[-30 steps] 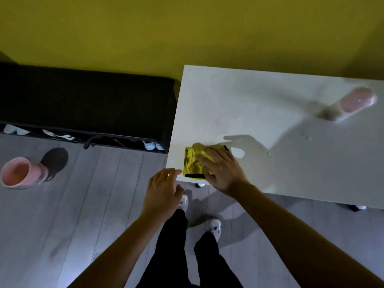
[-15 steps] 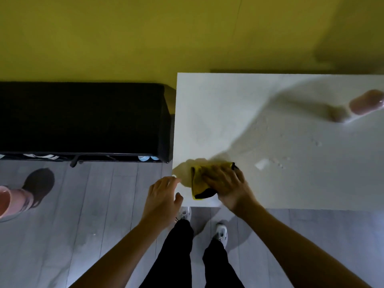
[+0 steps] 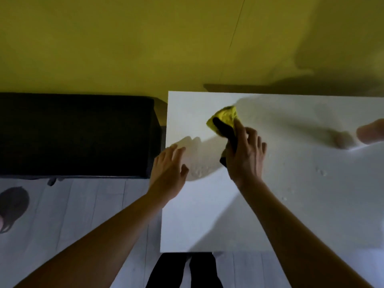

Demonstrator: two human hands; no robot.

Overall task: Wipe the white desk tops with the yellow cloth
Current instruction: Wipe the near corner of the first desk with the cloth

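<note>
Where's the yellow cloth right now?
In the head view, the yellow cloth is on the white desk, toward its far left corner, pressed under the right hand. The left hand rests open at the desk's left edge.

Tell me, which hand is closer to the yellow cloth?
Right. The right hand presses on the yellow cloth; the left hand sits apart at the desk's left edge.

Readable text: none in this view.
White desk top (image 3: 291, 204): plain, no print, label or number.
Yellow cloth (image 3: 225, 116): no tag or brand legible; only a dark edge shows.
Yellow wall (image 3: 145, 42): bare, no sign.
Black cabinet (image 3: 74, 134): no marking legible.
</note>
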